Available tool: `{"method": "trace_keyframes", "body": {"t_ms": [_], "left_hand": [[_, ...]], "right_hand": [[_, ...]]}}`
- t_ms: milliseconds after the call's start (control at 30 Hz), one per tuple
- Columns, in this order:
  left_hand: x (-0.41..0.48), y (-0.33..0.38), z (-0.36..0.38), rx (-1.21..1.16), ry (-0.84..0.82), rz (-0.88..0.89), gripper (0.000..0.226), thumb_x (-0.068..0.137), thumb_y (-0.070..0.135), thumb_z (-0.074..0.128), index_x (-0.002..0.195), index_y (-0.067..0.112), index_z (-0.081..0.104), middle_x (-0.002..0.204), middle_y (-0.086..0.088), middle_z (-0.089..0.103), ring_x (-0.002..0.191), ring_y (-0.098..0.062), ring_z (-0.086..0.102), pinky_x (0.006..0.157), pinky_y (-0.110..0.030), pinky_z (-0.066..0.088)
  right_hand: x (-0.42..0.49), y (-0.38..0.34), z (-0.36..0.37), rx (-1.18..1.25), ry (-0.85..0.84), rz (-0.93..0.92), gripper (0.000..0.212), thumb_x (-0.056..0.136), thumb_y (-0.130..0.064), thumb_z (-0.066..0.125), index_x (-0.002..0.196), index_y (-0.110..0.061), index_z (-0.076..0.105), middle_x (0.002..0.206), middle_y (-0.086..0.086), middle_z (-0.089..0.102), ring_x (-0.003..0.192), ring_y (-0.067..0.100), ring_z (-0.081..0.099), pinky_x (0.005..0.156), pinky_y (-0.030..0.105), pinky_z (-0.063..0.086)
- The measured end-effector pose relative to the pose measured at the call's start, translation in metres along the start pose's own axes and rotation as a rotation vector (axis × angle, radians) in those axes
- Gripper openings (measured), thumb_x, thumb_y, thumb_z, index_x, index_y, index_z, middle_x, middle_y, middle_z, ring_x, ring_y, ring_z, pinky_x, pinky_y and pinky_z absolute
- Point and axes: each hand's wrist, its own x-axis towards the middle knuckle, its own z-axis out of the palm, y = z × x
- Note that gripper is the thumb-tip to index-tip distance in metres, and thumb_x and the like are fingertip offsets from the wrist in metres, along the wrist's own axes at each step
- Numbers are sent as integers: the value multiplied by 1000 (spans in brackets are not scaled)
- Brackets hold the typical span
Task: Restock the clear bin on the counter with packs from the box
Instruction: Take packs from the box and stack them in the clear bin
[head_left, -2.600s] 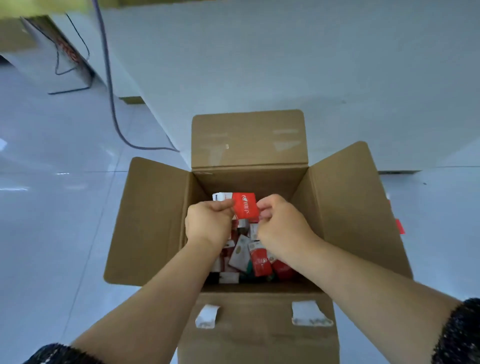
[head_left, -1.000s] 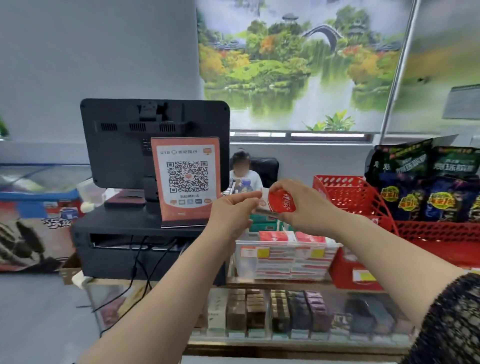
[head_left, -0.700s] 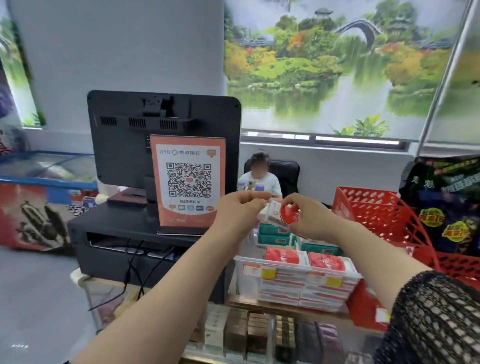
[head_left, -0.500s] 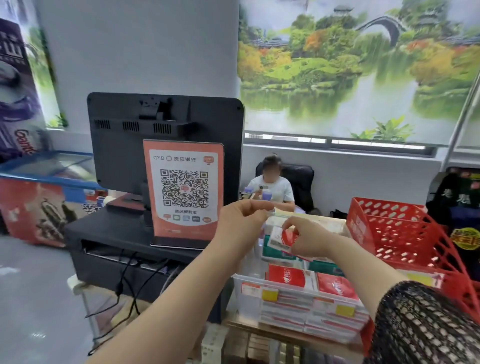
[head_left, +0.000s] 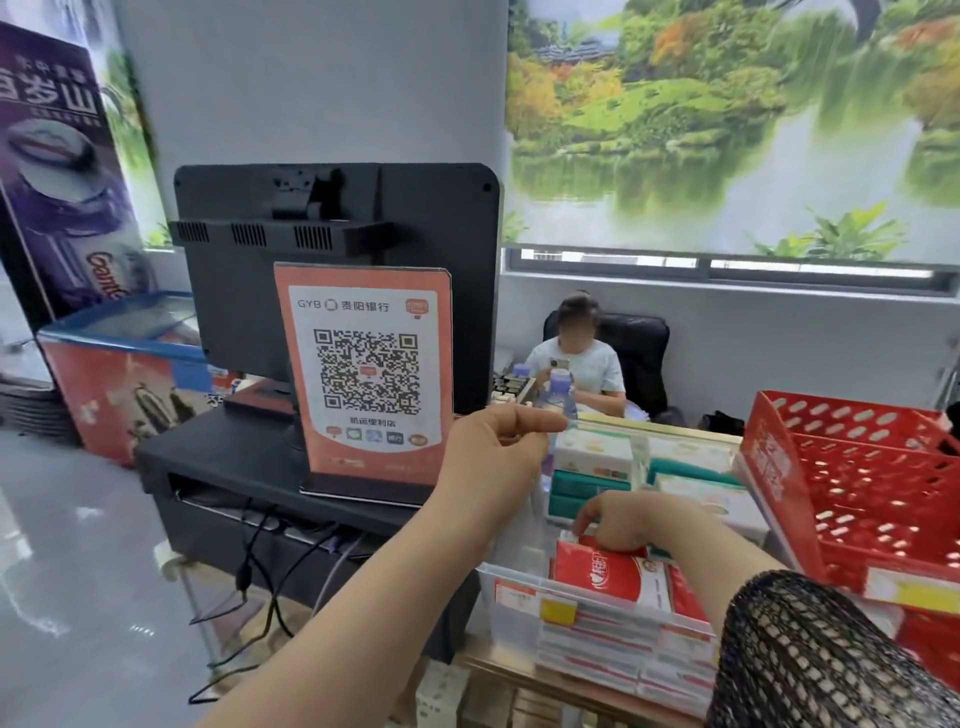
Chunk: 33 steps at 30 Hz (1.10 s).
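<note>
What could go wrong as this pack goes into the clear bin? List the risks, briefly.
1. The clear bin already looks stacked up to its rim. The red pack gripped by the right hand sits on top of the pile and might slide over the front edge.
2. The left hand hovers close beside the QR sign, so a careless swing could tip it.
</note>
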Motion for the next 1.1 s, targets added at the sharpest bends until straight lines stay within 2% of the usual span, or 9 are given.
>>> {"method": "trace_keyframes", "body": {"t_ms": [133, 233, 333, 500, 733, 833, 933, 1100], "left_hand": [[-1, 1, 2, -29, -18, 4, 22, 94, 4, 53, 91, 14, 72, 98, 4, 67, 72, -4, 62, 49, -7, 46], [-2, 2, 2, -47, -26, -6, 21, 94, 4, 53, 92, 13, 72, 94, 7, 67, 66, 4, 63, 49, -7, 47], [-3, 2, 4, -55, -28, -5, 23, 93, 1, 52, 89, 13, 71, 100, 1, 68, 72, -2, 62, 50, -7, 46], [-6, 0, 1, -45, -24, -3, 23, 93, 1, 52, 90, 13, 72, 103, -3, 68, 80, -6, 62, 51, -6, 46], [-7, -4, -4, -23, -18, -19, 23, 94, 1, 51, 91, 12, 71, 103, -3, 68, 81, -7, 62, 49, -6, 45], [-7, -5, -5, -18, -21, -23, 24, 94, 0, 51, 91, 13, 71, 109, -5, 66, 86, -10, 61, 49, -6, 46], [-5, -6, -6, -7, -21, -21, 24, 93, 0, 51, 91, 14, 71, 109, -6, 66, 87, -11, 61, 49, -6, 46], [-3, -12, -8, 22, -10, -22, 26, 91, 0, 52, 93, 17, 72, 104, -3, 68, 91, -10, 62, 52, -7, 46]], "right_hand": [[-4, 0, -2, 80, -47, 16, 31, 89, -23, 48, 117, -28, 61, 111, -3, 65, 96, 14, 66, 91, 35, 54], [-2, 1, -2, 63, -27, 42, 32, 86, -27, 51, 115, -22, 62, 109, -1, 67, 97, 16, 66, 91, 36, 53], [3, 4, 3, 55, 15, 61, 32, 88, -32, 51, 116, -20, 60, 108, -1, 67, 95, 15, 66, 90, 35, 53], [10, 2, 6, 55, 30, 57, 34, 87, -34, 52, 118, -21, 60, 108, -2, 67, 93, 14, 66, 87, 34, 53], [10, 1, 7, 53, 33, 85, 32, 87, -38, 54, 116, -25, 60, 101, -4, 68, 87, 11, 67, 78, 30, 54], [8, 0, 8, 87, 43, 84, 32, 88, -34, 53, 117, -23, 60, 108, -3, 67, 94, 13, 65, 85, 32, 53], [4, -4, 4, 168, 162, 34, 31, 91, -21, 52, 120, -17, 61, 123, 2, 60, 113, 20, 55, 97, 35, 46], [-16, -20, -7, 457, 495, -106, 29, 92, -10, 51, 115, -16, 66, 117, 3, 64, 103, 18, 57, 94, 31, 47]]}}
